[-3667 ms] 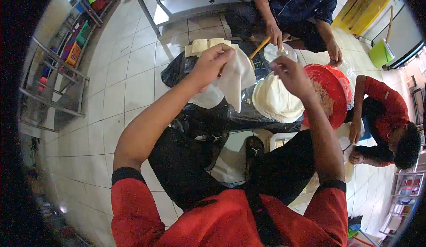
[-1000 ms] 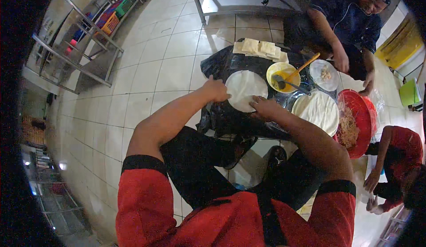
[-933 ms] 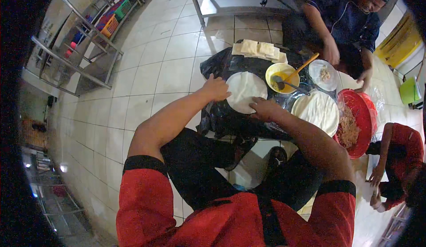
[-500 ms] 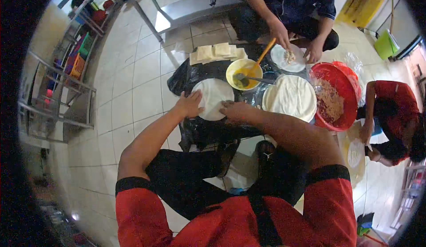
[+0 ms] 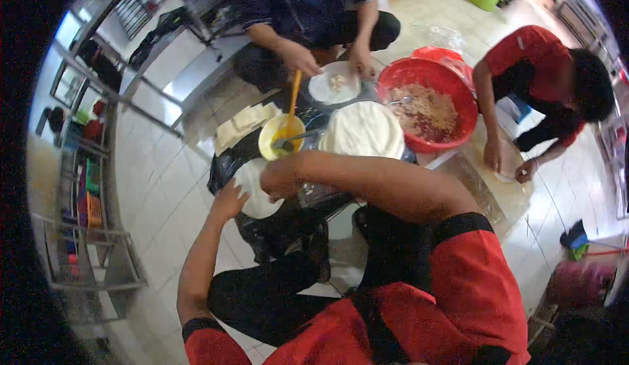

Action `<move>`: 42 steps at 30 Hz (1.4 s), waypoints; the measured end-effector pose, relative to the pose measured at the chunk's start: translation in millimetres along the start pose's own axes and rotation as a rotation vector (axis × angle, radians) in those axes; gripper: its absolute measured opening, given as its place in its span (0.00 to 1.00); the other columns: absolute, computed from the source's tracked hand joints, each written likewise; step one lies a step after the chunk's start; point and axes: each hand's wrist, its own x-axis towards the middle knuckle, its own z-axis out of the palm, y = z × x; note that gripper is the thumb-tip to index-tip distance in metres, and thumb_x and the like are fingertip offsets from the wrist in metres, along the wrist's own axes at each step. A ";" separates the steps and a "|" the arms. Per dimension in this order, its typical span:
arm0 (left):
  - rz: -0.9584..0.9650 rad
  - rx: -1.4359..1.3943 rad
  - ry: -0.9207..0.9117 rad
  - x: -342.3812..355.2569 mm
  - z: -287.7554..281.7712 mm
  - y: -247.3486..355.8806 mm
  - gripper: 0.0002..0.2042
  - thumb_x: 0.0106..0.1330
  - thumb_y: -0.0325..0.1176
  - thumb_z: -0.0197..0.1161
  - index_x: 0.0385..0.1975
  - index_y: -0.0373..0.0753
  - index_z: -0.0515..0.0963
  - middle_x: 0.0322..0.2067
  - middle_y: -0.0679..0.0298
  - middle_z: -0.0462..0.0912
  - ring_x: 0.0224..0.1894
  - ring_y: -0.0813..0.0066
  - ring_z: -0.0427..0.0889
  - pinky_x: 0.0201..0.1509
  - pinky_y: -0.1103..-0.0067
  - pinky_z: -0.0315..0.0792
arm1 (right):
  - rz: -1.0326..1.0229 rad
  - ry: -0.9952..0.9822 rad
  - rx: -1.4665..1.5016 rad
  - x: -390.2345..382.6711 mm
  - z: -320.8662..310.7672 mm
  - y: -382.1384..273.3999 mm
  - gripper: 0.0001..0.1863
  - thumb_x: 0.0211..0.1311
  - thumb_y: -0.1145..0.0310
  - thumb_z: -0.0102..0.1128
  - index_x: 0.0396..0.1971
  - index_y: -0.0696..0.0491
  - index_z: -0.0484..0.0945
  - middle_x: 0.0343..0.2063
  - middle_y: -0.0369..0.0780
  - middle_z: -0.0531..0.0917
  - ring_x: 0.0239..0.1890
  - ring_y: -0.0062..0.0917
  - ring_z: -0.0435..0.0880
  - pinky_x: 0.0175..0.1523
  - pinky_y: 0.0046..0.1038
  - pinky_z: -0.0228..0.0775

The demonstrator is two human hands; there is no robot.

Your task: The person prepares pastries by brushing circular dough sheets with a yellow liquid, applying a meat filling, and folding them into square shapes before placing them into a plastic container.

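A round white dough sheet (image 5: 254,187) lies flat on the black plastic before me. My left hand (image 5: 229,201) rests at its left edge, fingers stretched out and apart. Over its upper right part is my right hand (image 5: 278,177), its fingers curled down; what they hold, if anything, is hidden. Just beyond stands a yellow bowl (image 5: 265,143) of yellow liquid, with an orange-handled tool (image 5: 294,96) and a dark-handled utensil (image 5: 304,135) in it. A thick stack of round white sheets (image 5: 363,129) sits right of the bowl, partly behind my right forearm.
Folded pale squares (image 5: 246,126) lie at the far left of the black plastic (image 5: 252,230). A red basin (image 5: 462,113) holds shredded filling (image 5: 422,111). Opposite, a person handles a filled round sheet (image 5: 334,83). Another person in red works over a board (image 5: 488,175) at right.
The view has turned, so the work has shifted left and the person in red shows more fully. My right hand has moved from the sheet's right edge to over its upper part.
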 end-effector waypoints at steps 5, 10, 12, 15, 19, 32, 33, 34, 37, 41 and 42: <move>-0.107 -0.403 0.067 -23.7 1.2 -58.2 0.26 0.71 0.49 0.58 0.58 0.32 0.76 0.68 0.39 0.64 0.71 0.47 0.64 0.74 0.64 0.59 | 0.056 0.776 0.850 -205.8 -71.8 18.1 0.15 0.75 0.62 0.53 0.46 0.57 0.83 0.34 0.36 0.85 0.35 0.19 0.83 0.41 0.23 0.76; -0.165 -0.398 0.049 -40.5 5.8 -91.9 0.25 0.71 0.47 0.61 0.57 0.31 0.77 0.68 0.40 0.65 0.71 0.50 0.65 0.73 0.66 0.61 | 0.884 1.252 0.603 -356.8 50.8 185.0 0.16 0.75 0.59 0.56 0.43 0.58 0.80 0.26 0.34 0.81 0.26 0.20 0.77 0.32 0.26 0.71; -0.199 -0.357 -0.024 -49.6 5.5 -98.8 0.25 0.71 0.47 0.61 0.56 0.31 0.78 0.66 0.41 0.68 0.69 0.52 0.68 0.72 0.67 0.62 | 1.003 1.084 0.364 -389.2 121.2 249.5 0.15 0.71 0.61 0.59 0.46 0.58 0.80 0.31 0.40 0.84 0.31 0.27 0.80 0.37 0.34 0.74; -0.157 -0.363 -0.138 -65.5 4.3 -112.0 0.25 0.71 0.47 0.61 0.55 0.31 0.79 0.60 0.42 0.76 0.64 0.55 0.75 0.69 0.69 0.65 | 0.974 1.070 0.292 -399.8 206.9 297.1 0.16 0.64 0.64 0.63 0.48 0.55 0.81 0.39 0.45 0.85 0.38 0.34 0.82 0.45 0.39 0.75; -0.250 -0.490 -0.178 -73.4 3.1 -122.4 0.25 0.71 0.48 0.61 0.54 0.30 0.80 0.50 0.47 0.84 0.54 0.62 0.81 0.62 0.72 0.70 | 1.052 0.557 0.528 -381.9 278.1 355.9 0.17 0.59 0.66 0.61 0.48 0.53 0.81 0.42 0.45 0.85 0.41 0.38 0.83 0.47 0.39 0.77; -0.328 -0.529 -0.230 -56.0 4.6 -107.8 0.22 0.71 0.45 0.61 0.55 0.33 0.80 0.51 0.54 0.85 0.53 0.67 0.81 0.59 0.71 0.73 | 1.055 0.445 -0.140 -308.2 261.1 481.8 0.17 0.64 0.69 0.51 0.51 0.53 0.80 0.44 0.52 0.83 0.44 0.46 0.84 0.47 0.42 0.77; -0.325 -0.542 -0.252 -52.3 12.6 -115.5 0.22 0.72 0.44 0.60 0.55 0.32 0.80 0.52 0.52 0.84 0.55 0.65 0.81 0.62 0.71 0.72 | 1.006 0.654 0.006 -309.1 262.1 490.2 0.17 0.66 0.68 0.51 0.51 0.54 0.80 0.42 0.51 0.83 0.43 0.45 0.84 0.46 0.42 0.76; -0.336 -0.556 -0.273 -55.6 24.6 -128.2 0.21 0.72 0.43 0.60 0.55 0.32 0.80 0.54 0.51 0.83 0.58 0.64 0.80 0.65 0.71 0.71 | 0.978 0.782 0.074 -310.0 262.5 498.2 0.16 0.66 0.68 0.51 0.50 0.54 0.80 0.42 0.51 0.83 0.43 0.44 0.84 0.46 0.41 0.76; -0.066 -0.327 -0.305 -68.1 48.9 -170.0 0.19 0.72 0.37 0.58 0.54 0.29 0.79 0.55 0.49 0.82 0.58 0.58 0.80 0.67 0.69 0.70 | 1.042 0.771 0.082 -303.8 266.5 518.4 0.16 0.66 0.66 0.52 0.50 0.55 0.80 0.41 0.49 0.83 0.41 0.42 0.84 0.44 0.40 0.76; -0.272 -0.390 -0.311 -53.8 47.7 -174.0 0.24 0.72 0.49 0.59 0.54 0.32 0.80 0.55 0.52 0.83 0.58 0.57 0.80 0.66 0.65 0.70 | 1.140 0.687 0.084 -300.1 268.2 542.6 0.16 0.67 0.64 0.53 0.49 0.55 0.80 0.40 0.48 0.83 0.39 0.40 0.83 0.42 0.39 0.76; -0.287 -0.433 -0.301 -51.3 48.1 -162.2 0.25 0.72 0.50 0.59 0.53 0.32 0.80 0.54 0.52 0.83 0.58 0.57 0.80 0.66 0.65 0.70 | 1.162 0.666 0.088 -302.4 272.2 544.4 0.16 0.67 0.64 0.53 0.49 0.55 0.80 0.40 0.47 0.83 0.39 0.39 0.83 0.41 0.39 0.76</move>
